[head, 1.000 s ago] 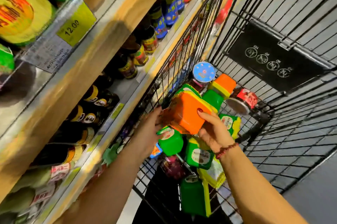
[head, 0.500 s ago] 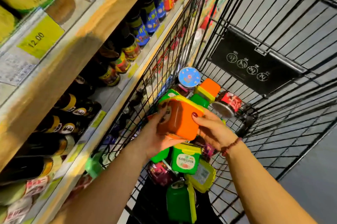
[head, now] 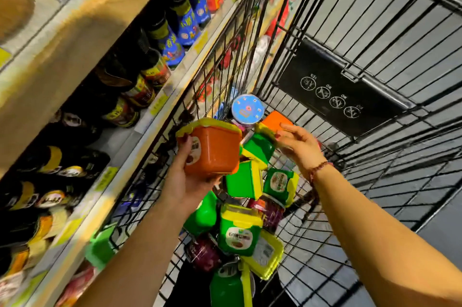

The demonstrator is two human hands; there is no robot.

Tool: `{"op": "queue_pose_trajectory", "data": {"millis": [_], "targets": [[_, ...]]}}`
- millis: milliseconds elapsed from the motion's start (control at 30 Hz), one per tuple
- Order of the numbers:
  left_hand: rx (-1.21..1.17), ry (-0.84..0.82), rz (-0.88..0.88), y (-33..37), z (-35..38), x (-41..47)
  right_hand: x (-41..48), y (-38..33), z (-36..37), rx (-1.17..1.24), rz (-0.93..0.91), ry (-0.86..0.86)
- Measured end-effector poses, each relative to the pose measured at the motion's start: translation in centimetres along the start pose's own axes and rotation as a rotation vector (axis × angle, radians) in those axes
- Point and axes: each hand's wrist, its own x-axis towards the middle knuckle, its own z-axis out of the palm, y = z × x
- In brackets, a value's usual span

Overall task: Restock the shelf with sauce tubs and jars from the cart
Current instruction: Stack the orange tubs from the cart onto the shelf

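My left hand (head: 183, 181) grips an orange sauce tub with a yellow lid (head: 212, 148), held over the black wire cart (head: 312, 219). My right hand (head: 298, 145) hovers with fingers spread and relaxed, just right of that tub and above a second orange tub (head: 276, 120). Below lie several green tubs with yellow lids (head: 243, 179), a jar with a blue lid (head: 247, 108) and dark red jars (head: 268, 210). The wooden shelf (head: 82, 31) runs along the left.
Dark sauce bottles (head: 132, 89) and blue-labelled bottles (head: 190, 21) fill the shelf level beside the cart. Yellow price tags line the shelf edges. A black child-seat flap (head: 335, 91) closes the cart's far end. Grey floor shows at the right.
My right hand has let go of the orange tub and drawn off to the right. My left hand alone now holds it, lifted and shifted toward the shelf.
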Motion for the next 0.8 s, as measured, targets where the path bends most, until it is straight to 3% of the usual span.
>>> {"op": "queue_pose_trajectory", "data": {"millis": [100,233,500,633,800], "targets": [[0.037,0.027,0.040,-0.3,-0.7,0.8,2.6,0.1,-0.8,-0.127,-0.035,0.001],[-0.005,0.063,0.068,-1.4,-2.1,1.3,5.5,-0.6,-1.7,-0.584,-0.105,-0.040],[-0.136,0.127,0.123,-3.3,-2.3,1.8,10.8,0.4,-2.9,-0.840,-0.107,-0.068],[-0.151,0.125,0.132,-3.6,-2.5,1.9,12.7,2.6,-3.1,-1.069,-0.111,0.024],[-0.175,0.130,0.126,-3.8,-2.9,2.3,12.6,3.9,-2.1,-1.149,-0.146,0.098]]}}
